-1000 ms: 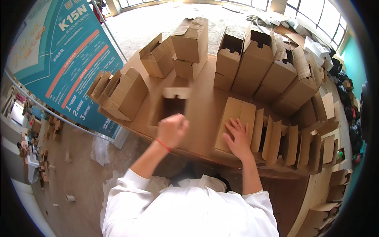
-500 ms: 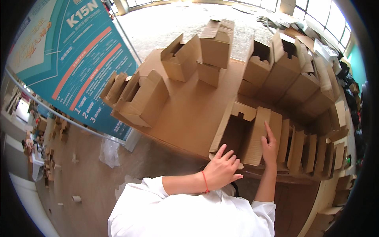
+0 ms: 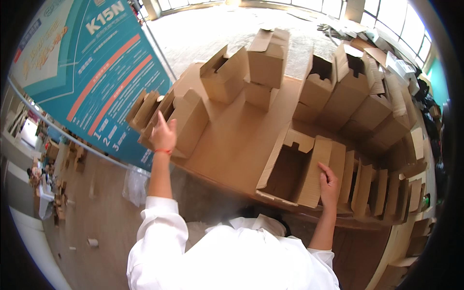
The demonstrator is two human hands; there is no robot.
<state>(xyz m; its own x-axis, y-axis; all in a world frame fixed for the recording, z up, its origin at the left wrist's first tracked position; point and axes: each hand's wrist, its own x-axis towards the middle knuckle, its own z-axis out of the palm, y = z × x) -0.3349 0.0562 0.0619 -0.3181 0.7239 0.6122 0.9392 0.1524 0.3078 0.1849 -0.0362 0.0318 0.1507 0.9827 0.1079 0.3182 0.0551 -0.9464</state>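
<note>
My left hand [image 3: 163,136] reaches to the left end of the table, its index finger stretched and thumb apart. It is over the near edge of an open cardboard box [image 3: 192,121]; whether it touches the box I cannot tell. A red string sits round that wrist. My right hand [image 3: 329,187] rests against the side flap of another open cardboard box [image 3: 310,181] at the near edge, fingers loosely bent and gripping nothing that I can see. This box's top gapes and its inside is dark.
Brown cardboard covers the table [image 3: 232,145]. Two boxes are stacked [image 3: 268,58] at the far side, beside a single box [image 3: 224,75]. Rows of open boxes [image 3: 355,96] fill the right. A teal banner [image 3: 106,72] stands left, and a clear plastic bag [image 3: 134,186] lies below it.
My left hand has swung from the near box's front edge to the boxes at far left. My right hand has dropped slightly along the flap, its fingers more bent.
</note>
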